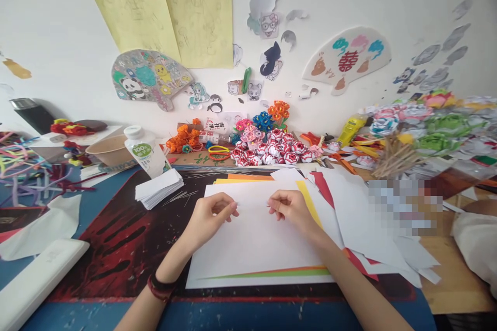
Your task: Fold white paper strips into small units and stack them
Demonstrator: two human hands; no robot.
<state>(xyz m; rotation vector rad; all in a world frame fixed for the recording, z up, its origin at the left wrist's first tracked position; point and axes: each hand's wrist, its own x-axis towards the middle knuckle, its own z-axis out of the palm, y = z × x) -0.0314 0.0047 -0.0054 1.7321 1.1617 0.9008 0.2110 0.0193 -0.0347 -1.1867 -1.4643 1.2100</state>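
Observation:
My left hand (216,216) hovers over the left part of a large white sheet (252,248), its thumb and fingertips pinched together. Over the sheet's upper right part is my right hand (289,209), its fingers curled in a similar pinch. A gap separates the two hands. Whatever either pinch holds, if anything, is too small to make out. Yellow, orange and green sheets show at the edges of the white one. Left of my left hand lies a stack of narrow white paper strips (160,189), with thin wires (182,197) beside it.
A white bottle (143,152) stands behind the strips. Red and white paper flowers (272,149) line the back edge. More white sheets (368,222) spread at right, near wooden sticks (396,156). A long white case (42,282) lies at front left on the dark mat (128,248).

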